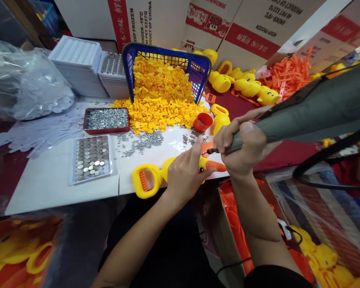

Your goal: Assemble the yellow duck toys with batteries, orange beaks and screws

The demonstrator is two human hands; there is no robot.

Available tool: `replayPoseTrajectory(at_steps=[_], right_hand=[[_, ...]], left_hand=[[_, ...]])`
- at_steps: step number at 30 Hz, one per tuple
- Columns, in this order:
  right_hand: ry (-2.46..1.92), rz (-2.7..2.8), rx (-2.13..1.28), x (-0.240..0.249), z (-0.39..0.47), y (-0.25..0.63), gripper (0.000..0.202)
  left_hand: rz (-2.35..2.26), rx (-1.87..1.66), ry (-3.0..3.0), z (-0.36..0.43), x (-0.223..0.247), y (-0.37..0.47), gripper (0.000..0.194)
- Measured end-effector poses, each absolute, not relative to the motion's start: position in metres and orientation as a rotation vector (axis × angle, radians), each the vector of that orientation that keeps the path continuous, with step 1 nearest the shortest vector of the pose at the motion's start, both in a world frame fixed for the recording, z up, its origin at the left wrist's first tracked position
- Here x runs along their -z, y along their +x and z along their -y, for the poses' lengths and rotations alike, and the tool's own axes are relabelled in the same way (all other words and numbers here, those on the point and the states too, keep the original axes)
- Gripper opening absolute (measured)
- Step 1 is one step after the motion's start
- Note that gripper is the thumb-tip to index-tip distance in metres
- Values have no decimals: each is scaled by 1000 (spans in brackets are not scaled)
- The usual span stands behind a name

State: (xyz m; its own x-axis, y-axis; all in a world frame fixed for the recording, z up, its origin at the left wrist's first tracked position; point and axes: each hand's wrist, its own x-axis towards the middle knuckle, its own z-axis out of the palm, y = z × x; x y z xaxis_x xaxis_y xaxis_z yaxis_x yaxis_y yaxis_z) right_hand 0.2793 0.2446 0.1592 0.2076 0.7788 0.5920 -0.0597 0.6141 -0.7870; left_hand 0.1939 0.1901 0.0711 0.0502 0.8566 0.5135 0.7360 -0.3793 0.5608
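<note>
A yellow plastic duck toy [167,167] with a ring handle and an orange bill lies on the white-covered table edge. Over its body rests my left hand [186,174], fingers closed around it and pressing it down. My right hand [243,148] is wrapped round the front end of a large grey-green power screwdriver [312,104], which comes in from the upper right. The thin dark bit points at the orange bill [208,149], at or very near its surface; contact is hard to tell. Just beyond the hands stands a small red cup [203,122] with screws.
A blue basket [127,72] spills small yellow parts [162,114]. Beside it are a tray of screws [107,119], a tray of button cells [93,158] and loose screws [147,142]. More yellow ducks [246,86] and orange pieces [289,76] lie at the back right. A black cable [300,176] hangs right.
</note>
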Motion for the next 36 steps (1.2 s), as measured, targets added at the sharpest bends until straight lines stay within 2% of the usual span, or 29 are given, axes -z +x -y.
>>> replayPoseTrajectory(at_steps=[6,14,20,22,25,27,30,33,36], right_hand=[[-664,1352,-841,-156,-248,281,20],[-613,1392,-1056,-161,-252,288,23],[-694,1061,-793,-176,-255,293,14],[-729,934,-687,-182,-254,301,13],[-765,831,-572,-188,-251,318,9],[-787,796,-525,-190,-247,329,7],[-804,775,-528,-193,-240,342,9],[-802,757,-568,-194,-233,349,16],[-784,769,-570,-194,-228,349,16]], left_hand=[[-1698,-1117,2141,-188,-76,193,97],[-1703,-1048,2122,-190,-77,193,92],[-1554,-941,2270,-188,-83,183,61],[-1505,-790,2368,-187,-90,169,60],[-1487,-496,2398,-186,-100,143,70],[-1492,-397,2428,-186,-103,129,67],[-1653,-483,2659,-182,-99,122,55],[-1885,-700,2865,-172,-86,128,55],[-1996,-869,2935,-155,-74,139,55]])
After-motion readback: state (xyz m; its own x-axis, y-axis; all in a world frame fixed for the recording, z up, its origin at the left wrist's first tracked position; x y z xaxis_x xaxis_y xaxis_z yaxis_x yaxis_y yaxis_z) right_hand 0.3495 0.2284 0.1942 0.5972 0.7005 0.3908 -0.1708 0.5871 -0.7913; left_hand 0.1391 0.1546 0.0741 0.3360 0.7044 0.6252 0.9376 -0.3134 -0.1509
